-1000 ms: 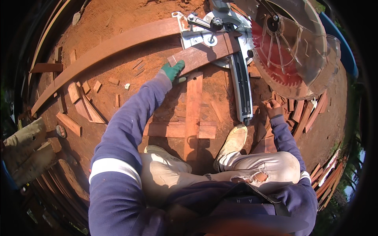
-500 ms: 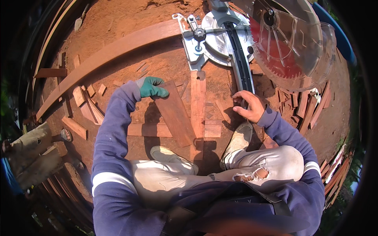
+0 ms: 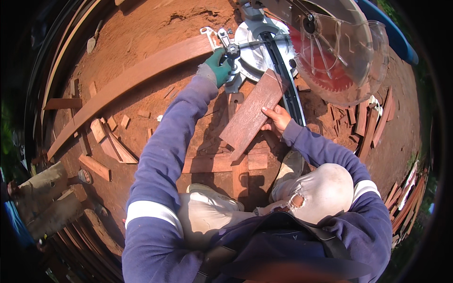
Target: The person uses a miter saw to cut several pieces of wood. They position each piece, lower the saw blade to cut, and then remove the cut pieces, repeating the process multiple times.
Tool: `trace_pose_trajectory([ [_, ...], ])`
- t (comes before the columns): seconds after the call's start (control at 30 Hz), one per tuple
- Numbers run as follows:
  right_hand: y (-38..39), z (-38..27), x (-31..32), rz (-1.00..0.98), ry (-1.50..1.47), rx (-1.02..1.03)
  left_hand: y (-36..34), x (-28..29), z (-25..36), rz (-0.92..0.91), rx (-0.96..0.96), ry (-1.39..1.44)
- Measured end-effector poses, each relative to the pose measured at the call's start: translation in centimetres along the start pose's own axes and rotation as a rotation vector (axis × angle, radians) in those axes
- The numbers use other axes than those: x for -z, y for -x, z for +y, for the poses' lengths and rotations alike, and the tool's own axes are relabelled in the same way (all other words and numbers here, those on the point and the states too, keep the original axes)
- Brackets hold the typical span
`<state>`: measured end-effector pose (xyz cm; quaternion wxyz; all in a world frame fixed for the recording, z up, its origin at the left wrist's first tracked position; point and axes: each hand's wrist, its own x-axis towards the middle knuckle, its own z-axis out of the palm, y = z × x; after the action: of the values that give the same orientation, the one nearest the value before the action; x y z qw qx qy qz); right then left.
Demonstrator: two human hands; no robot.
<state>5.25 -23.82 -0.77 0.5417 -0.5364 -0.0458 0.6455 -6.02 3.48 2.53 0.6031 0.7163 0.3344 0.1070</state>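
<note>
The right hand (image 3: 277,120) held the board (image 3: 251,113) by its right edge. The left hand (image 3: 218,69) was by the far knob (image 3: 232,50), grip unclear.

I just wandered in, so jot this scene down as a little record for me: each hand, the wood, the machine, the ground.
Left hand: gloved in green, at the black clamp knob; grip unclear
Right hand: bare, holding a flat reddish-brown board by its edge
Board position: slanted, upper end toward the saw; contact with it unclear
Machine: miter saw, silver base, red blade behind a clear guard
Ground: reddish soil, scattered wood offcuts
</note>
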Motion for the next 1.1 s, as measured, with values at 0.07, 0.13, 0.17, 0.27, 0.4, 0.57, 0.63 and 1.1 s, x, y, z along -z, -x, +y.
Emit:
trace_pose_trajectory([
  [0.07, -1.3, 0.3, 0.3, 0.039, -0.050, 0.056, -1.3, -1.2, 1.0, -0.029, 0.079, -0.094],
  [0.13, -2.5, 0.2, 0.2, 0.115, -0.086, 0.065, -2.5, -2.4, 3.0, -0.048, 0.019, -0.019],
  [0.17, -3.0, 0.1, 0.1, 0.092, -0.102, 0.073, -2.6, -3.3, 4.0, -0.021, 0.001, 0.041],
  [0.27, -4.2, -0.4, 0.1, 0.082, -0.136, 0.084, -3.1, -3.5, 6.8, 0.112, -0.060, -0.256],
  [0.4, -5.5, -0.8, 0.2, 0.096, -0.189, 0.090, -1.8, -1.2, 8.3, 0.380, -0.557, -0.904],
  [0.57, -6.7, -0.8, -0.3, 0.045, -0.222, 0.079, -5.4, 0.1, 11.7, 0.191, -0.695, -1.188],
  [0.63, -6.8, -0.7, -0.5, 0.038, -0.229, 0.125, -7.7, 0.9, 12.7, -0.192, -0.267, -1.074],
  [1.1, -7.9, -1.6, 0.7, 0.099, -0.169, 0.108, -3.7, 4.9, 9.0, -0.248, -0.744, -1.181],
])
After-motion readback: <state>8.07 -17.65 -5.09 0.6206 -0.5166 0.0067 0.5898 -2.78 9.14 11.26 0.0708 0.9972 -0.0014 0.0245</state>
